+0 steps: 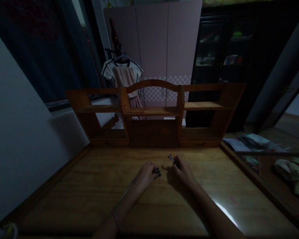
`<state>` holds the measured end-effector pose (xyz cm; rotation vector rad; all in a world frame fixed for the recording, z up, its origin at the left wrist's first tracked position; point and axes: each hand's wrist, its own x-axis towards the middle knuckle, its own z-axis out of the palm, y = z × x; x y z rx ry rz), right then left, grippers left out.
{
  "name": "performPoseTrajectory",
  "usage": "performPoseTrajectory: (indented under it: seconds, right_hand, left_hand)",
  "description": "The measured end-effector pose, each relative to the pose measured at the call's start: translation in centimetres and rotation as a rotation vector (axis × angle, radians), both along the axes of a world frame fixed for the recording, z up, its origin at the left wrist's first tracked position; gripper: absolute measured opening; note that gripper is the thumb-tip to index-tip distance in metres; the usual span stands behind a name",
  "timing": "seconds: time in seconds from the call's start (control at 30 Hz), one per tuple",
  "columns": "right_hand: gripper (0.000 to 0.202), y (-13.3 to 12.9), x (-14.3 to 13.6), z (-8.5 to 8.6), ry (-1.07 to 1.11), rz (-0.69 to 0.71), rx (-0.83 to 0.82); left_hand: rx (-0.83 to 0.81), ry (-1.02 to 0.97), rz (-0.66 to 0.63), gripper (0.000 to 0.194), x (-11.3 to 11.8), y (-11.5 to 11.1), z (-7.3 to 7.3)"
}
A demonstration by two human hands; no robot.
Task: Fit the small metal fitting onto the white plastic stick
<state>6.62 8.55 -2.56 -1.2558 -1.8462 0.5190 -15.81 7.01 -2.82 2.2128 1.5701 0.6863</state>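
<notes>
Near the middle of the wooden desk (109, 186), my left hand (146, 173) is closed around a small black object with several blocky parts (157, 172), which sticks out past the fingertips. It resembles a holder of razor cartridges, but its details are too dark to make out. To the right, my right hand (182, 170) grips the dark handle of a slim razor (172, 159). Its shiny, T-shaped metal head points up and to the left, away from me. The two hands are apart, and the razor does not touch the black object.
A wooden shelf unit (153, 113) stands along the desk's far edge. Papers (254, 142) and a pale cloth bag (292, 174) lie beyond the right edge. A white wall (27, 142) borders the left. Clothes (124, 74) hang before a pink wardrobe (153, 39).
</notes>
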Motion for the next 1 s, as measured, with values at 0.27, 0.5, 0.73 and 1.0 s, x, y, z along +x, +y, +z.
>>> performPoseTrajectory:
  seconds: [0.27, 0.5, 0.73, 1.0]
  right_hand:
    - [0.017, 0.3, 0.2, -0.4, 0.012, 0.018, -0.009]
    - [0.017, 0.2, 0.0, -0.3, 0.014, 0.020, 0.001]
    - [0.018, 0.2, 0.1, -0.3, 0.005, 0.024, 0.010]
    - [0.016, 0.1, 0.0, -0.1, 0.006, 0.028, 0.013]
  left_hand:
    - [-0.070, 0.055, 0.046, 0.019, -0.2, 1.6, -0.3]
    - [-0.055, 0.065, 0.011, 0.019, -0.2, 1.6, 0.3]
    - [-0.025, 0.131, -0.008, 0.012, 0.3, 1.6, 0.2]
    - [-0.026, 0.091, -0.006, 0.015, 0.1, 1.7, -0.3]
